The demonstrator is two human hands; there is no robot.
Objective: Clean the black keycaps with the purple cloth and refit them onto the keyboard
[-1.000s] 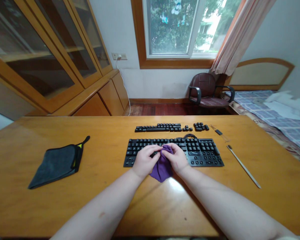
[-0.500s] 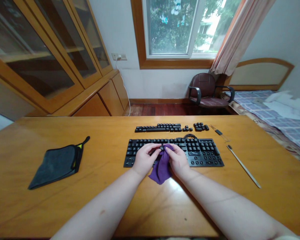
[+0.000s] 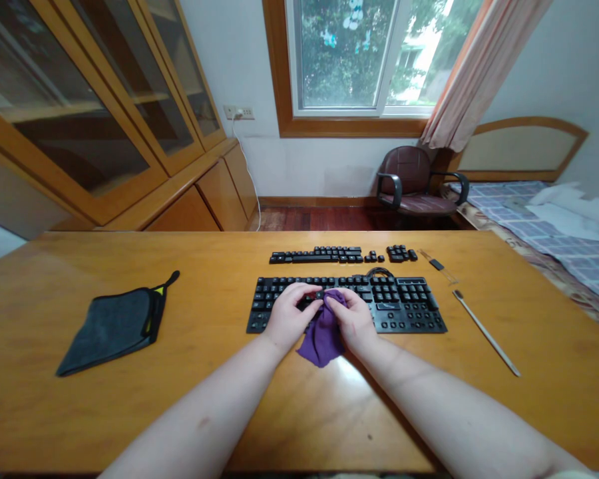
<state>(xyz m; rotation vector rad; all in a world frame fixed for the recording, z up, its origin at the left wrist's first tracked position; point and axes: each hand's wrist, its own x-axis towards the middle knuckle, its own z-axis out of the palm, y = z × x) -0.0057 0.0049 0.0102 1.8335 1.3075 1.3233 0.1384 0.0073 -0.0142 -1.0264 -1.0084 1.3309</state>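
Observation:
Between thumb and fingers, my left hand pinches a small black keycap. My right hand grips a purple cloth, whose upper end is bunched against the keycap while its loose end hangs down over the desk. Both hands are held above a black keyboard, hiding its middle. Several of its keys at the front and lower right lack their caps. Behind the keyboard, loose black keycaps lie in rows and small groups.
A wire keycap puller and a thin stick brush lie on the right of the wooden desk. A folded grey cloth with a black loop is on the left. An office chair stands beyond the desk.
The keycap has turned and shifted slightly left in my left fingers. My right fingers have moved a little on the purple cloth, which now hangs a bit wider.

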